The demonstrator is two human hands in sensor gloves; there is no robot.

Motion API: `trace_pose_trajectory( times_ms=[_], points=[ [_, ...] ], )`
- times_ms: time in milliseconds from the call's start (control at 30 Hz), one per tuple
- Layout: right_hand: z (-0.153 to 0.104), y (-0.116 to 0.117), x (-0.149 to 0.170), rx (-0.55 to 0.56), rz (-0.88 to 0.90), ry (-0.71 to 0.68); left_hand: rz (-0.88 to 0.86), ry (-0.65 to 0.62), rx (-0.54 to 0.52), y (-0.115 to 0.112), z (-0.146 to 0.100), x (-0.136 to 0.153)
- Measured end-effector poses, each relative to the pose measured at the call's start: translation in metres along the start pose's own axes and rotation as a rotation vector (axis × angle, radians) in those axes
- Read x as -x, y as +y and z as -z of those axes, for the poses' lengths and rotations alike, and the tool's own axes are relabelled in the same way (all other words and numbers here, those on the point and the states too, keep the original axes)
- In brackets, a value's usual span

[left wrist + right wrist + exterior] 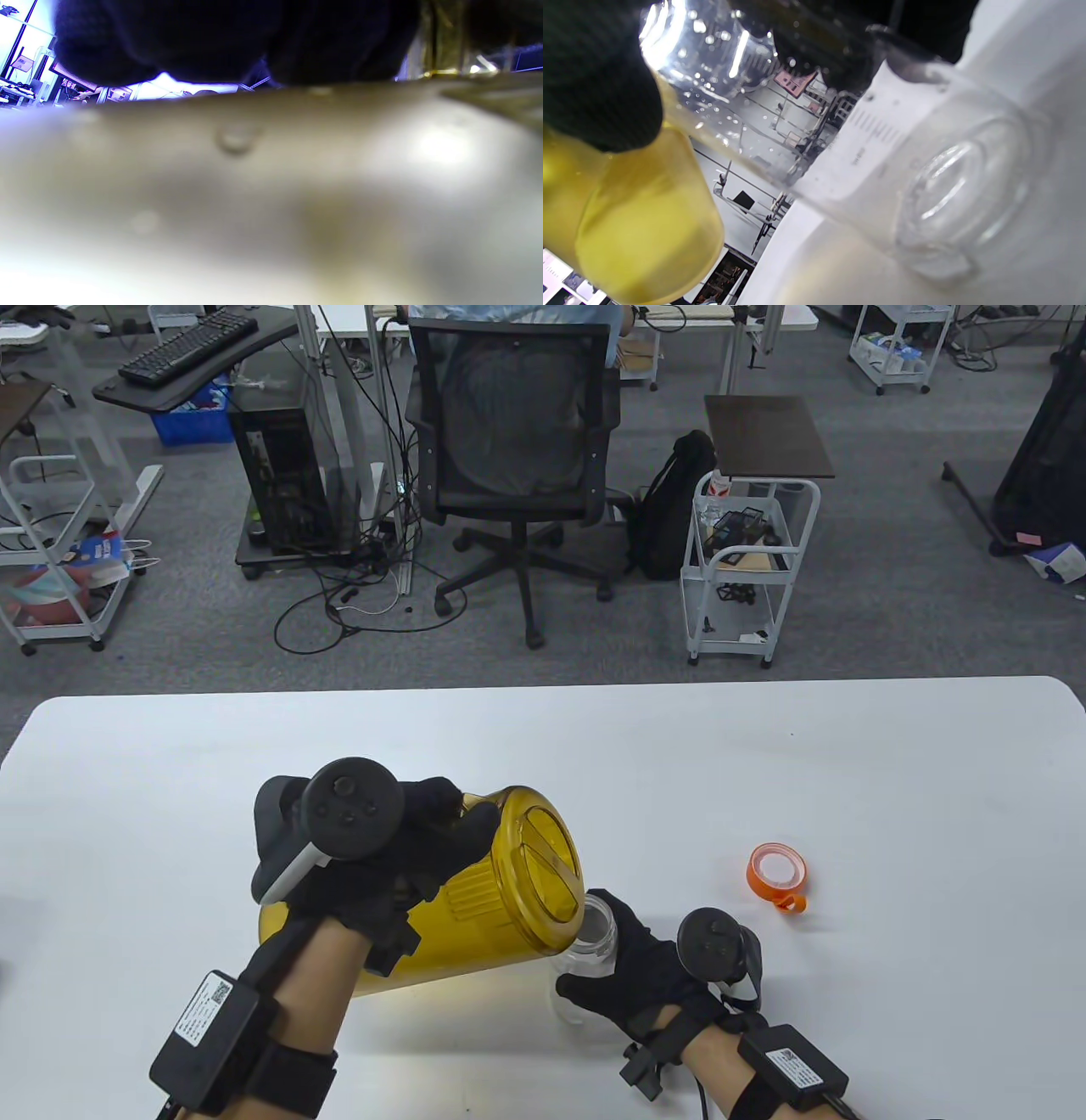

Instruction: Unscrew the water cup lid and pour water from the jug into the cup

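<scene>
A yellow translucent jug (484, 891) is tipped to the right, its lidded mouth over the open top of a clear water cup (590, 937). My left hand (407, 848) grips the jug from above and lifts it off the white table (764, 763). My right hand (632, 976) wraps the cup, which stands on the table. The cup's orange lid (777, 874) lies on the table, to the right of the cup. In the right wrist view the cup (882, 178) shows droplets inside and the jug (640, 216) beside it. The left wrist view is filled by the blurred jug (271, 190).
The table's far edge lies beyond the jug. On the floor past it stand an office chair (517, 466), a white trolley (747, 560) and a black backpack (674, 504).
</scene>
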State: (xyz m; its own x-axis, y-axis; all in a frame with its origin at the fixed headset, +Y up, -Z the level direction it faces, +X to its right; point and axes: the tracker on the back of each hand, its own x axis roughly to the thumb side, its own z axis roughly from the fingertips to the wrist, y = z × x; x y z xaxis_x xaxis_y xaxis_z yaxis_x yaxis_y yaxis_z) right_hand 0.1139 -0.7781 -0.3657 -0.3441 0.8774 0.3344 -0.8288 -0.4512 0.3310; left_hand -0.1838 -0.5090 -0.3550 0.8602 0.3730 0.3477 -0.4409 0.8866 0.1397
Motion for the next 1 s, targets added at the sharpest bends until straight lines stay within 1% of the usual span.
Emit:
trace_pose_trajectory(
  times_ms=[400, 1000],
  points=[
    [0.0, 0.0, 0.0, 0.0, -0.002, 0.0, 0.058, -0.027, 0.016, 0.003, 0.002, -0.015],
    [0.0, 0.0, 0.001, 0.001, -0.009, 0.001, 0.11, -0.045, 0.023, 0.004, 0.002, -0.029]
  ],
)
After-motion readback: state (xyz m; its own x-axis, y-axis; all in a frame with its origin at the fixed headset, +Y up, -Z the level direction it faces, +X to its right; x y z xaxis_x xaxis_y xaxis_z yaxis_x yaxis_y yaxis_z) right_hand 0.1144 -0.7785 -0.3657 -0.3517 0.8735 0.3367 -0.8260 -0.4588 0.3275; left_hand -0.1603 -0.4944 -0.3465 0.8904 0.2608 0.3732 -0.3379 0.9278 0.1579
